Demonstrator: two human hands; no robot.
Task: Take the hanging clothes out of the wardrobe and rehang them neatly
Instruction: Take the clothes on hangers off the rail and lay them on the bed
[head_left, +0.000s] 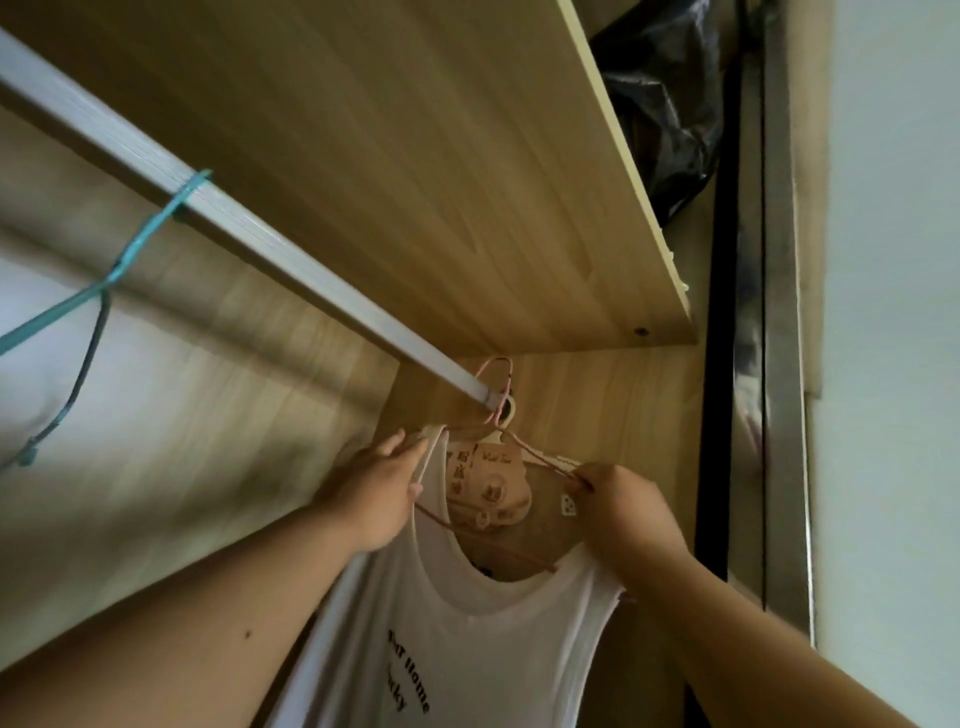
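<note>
Wardrobe rail (291, 260), vest (467, 623) between 2 hands (379, 499) (631, 512)

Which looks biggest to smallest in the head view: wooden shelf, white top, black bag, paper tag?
1. wooden shelf
2. white top, cut off by the frame
3. black bag, partly hidden by the shelf
4. paper tag

Dim, warm wardrobe interior, softened by motion blur.
The brightest area is the pale wall (893, 312) at 3 o'clock; the wooden shelf (415, 182) underside at 12 o'clock stays muted, and the corner at 5 o'clock sinks into shadow. The teal hanger (150, 234) at 9 o'clock is smeared, and wide-angle distortion tilts the rail (311, 280) and stretches the edges.
</note>
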